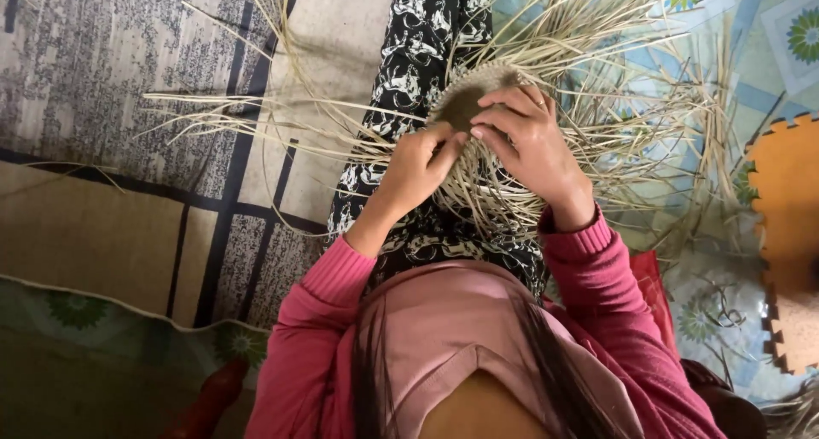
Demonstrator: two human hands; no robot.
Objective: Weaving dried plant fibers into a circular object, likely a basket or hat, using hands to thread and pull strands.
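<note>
Head view | left hand [418, 168] fingers pinching straw strands | right hand [525, 136] fingers curled over woven disc [469, 98]

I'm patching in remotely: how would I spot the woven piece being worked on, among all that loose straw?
Find the outstretched leg in black-and-white patterned trousers running up the middle. On it sits the woven piece, a small round tan disc, with the left hand and right hand on it. Unlike the loose straw strands fanning outward, it is tightly woven and solid.
</note>
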